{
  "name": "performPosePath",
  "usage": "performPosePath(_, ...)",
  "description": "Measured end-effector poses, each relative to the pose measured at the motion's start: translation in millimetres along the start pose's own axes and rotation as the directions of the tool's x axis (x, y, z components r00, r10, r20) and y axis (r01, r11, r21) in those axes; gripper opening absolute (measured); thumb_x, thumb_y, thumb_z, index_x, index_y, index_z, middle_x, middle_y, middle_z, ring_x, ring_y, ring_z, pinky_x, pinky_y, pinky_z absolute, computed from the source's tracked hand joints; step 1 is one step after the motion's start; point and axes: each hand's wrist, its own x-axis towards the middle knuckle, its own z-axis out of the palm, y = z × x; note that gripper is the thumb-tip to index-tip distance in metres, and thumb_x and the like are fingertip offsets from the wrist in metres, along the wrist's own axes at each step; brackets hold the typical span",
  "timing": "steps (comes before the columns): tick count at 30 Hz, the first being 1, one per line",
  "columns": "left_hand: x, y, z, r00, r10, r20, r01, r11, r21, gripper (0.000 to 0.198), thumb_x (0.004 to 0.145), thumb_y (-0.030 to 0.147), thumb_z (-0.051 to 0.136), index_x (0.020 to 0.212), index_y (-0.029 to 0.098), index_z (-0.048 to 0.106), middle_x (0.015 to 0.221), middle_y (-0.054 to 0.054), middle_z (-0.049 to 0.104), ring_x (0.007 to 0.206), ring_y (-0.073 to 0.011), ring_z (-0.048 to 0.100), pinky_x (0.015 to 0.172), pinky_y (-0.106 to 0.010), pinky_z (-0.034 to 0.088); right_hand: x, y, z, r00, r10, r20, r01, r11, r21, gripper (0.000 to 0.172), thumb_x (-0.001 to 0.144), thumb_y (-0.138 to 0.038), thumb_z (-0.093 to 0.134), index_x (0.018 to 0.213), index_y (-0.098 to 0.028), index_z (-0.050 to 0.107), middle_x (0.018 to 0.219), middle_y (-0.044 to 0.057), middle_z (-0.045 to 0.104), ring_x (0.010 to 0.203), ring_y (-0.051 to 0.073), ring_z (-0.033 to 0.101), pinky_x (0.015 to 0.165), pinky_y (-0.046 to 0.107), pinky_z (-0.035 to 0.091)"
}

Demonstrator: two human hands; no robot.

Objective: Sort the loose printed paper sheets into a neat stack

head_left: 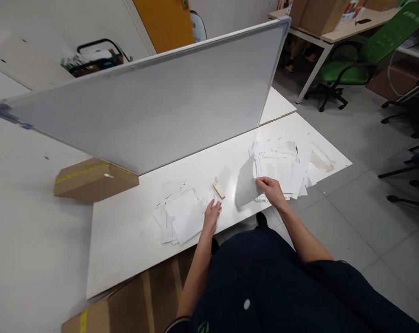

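My right hand (271,190) pinches the edge of a sheet of paper (245,185), which hangs tilted off the left side of a messy paper stack (276,166). My left hand (212,215) is held low over the front of the white table, fingers apart with nothing in them. Just beyond its fingertips lies a small cream-coloured block-like object (218,190), whose kind I cannot make out. To the left of that hand is a second loose pile of papers (183,215), its sheets fanned at uneven angles.
A large whiteboard (167,101) stands upright along the back of the white table (122,249). One cardboard box (94,180) sits behind the table's left end, another (126,307) below its front edge. A green office chair (348,71) and a desk are at the right.
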Motion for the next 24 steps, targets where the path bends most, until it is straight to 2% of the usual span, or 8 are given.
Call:
performPosePath(2,-3,8,10.8,0.972,-0.134,0.193,0.165,0.974,-0.153,0.058,0.07,0.054,0.056,0.114,0.017,0.052,0.112,-0.015,0.058,0.104,-0.0247,0.053,0.092,-0.04,0.036,-7,-9,4,0.991,0.081,0.107,-0.1,0.978,0.185,0.028,0.069,-0.042,0.058,0.078,-0.017,0.062,0.07,0.003,0.062,0.062,0.015,0.053,0.056,0.026,0.04)
performPosePath(4,-6,16,17.4,0.931,-0.143,0.336,0.246,0.926,-0.286,0.058,0.071,0.06,0.049,0.11,0.017,0.055,0.112,-0.013,0.059,0.105,-0.026,0.053,0.091,-0.041,0.038,-13,-12,7,0.972,0.138,0.193,-0.188,0.943,0.274,0.028,0.066,-0.043,0.061,0.077,-0.017,0.061,0.064,0.001,0.059,0.055,0.012,0.049,0.05,0.024,0.037)
performPosePath(5,-8,20,18.8,0.929,-0.11,0.353,0.24,0.904,-0.353,0.056,0.072,0.059,0.049,0.107,0.017,0.057,0.111,-0.012,0.059,0.104,-0.0254,0.053,0.091,-0.039,0.039,-15,-12,9,0.963,0.153,0.222,-0.215,0.932,0.291,0.028,0.066,-0.043,0.061,0.076,-0.017,0.06,0.062,0.0,0.057,0.053,0.011,0.048,0.049,0.024,0.036)
performPosePath(8,-8,27,16.1,0.978,0.028,0.209,0.079,0.869,-0.489,0.035,0.07,0.041,0.062,0.093,0.016,0.062,0.101,-0.008,0.064,0.096,-0.0199,0.057,0.087,-0.032,0.042,-21,-5,10,0.946,0.167,0.278,-0.242,0.934,0.262,0.029,0.066,-0.044,0.06,0.073,-0.016,0.058,0.059,-0.001,0.054,0.051,0.009,0.045,0.048,0.023,0.034)
performPosePath(12,-6,31,7.1,0.993,0.108,0.048,-0.076,0.891,-0.449,0.023,0.063,0.029,0.07,0.078,0.013,0.061,0.079,-0.005,0.065,0.073,-0.0123,0.06,0.073,-0.026,0.045,-21,4,13,0.933,0.153,0.327,-0.193,0.977,0.094,0.033,0.071,-0.048,0.052,0.07,-0.016,0.055,0.057,-0.002,0.049,0.05,0.009,0.04,0.047,0.022,0.031)
performPosePath(16,-9,33,7.4,0.98,0.2,-0.005,-0.189,0.915,-0.356,0.021,0.061,0.031,0.071,0.067,0.014,0.059,0.065,0.001,0.06,0.06,-0.0077,0.054,0.062,-0.022,0.043,-15,5,25,0.97,0.077,0.23,-0.075,0.997,-0.017,0.03,0.068,-0.047,0.056,0.068,-0.017,0.053,0.056,-0.003,0.045,0.05,0.008,0.037,0.046,0.021,0.028)
performPosePath(19,-12,34,9.7,0.967,0.253,-0.01,-0.247,0.931,-0.268,0.02,0.062,0.032,0.07,0.065,0.014,0.06,0.059,0.003,0.055,0.055,-0.006,0.049,0.055,-0.019,0.039,-12,5,34,0.985,0.055,0.163,-0.052,0.998,-0.026,0.031,0.064,-0.046,0.059,0.06,-0.018,0.048,0.05,-0.005,0.037,0.046,0.007,0.031,0.043,0.021,0.024)
performPosePath(24,-14,37,7.9,0.96,0.269,-0.081,-0.28,0.933,-0.225,0.021,0.059,0.029,0.072,0.062,0.016,0.057,0.053,0.006,0.048,0.052,-0.0054,0.046,0.055,-0.019,0.038,-12,6,38,0.984,0.04,0.172,-0.031,0.998,-0.052,0.034,0.068,-0.048,0.053,0.055,-0.019,0.04,0.048,-0.006,0.028,0.046,0.008,0.026,0.042,0.022,0.021)
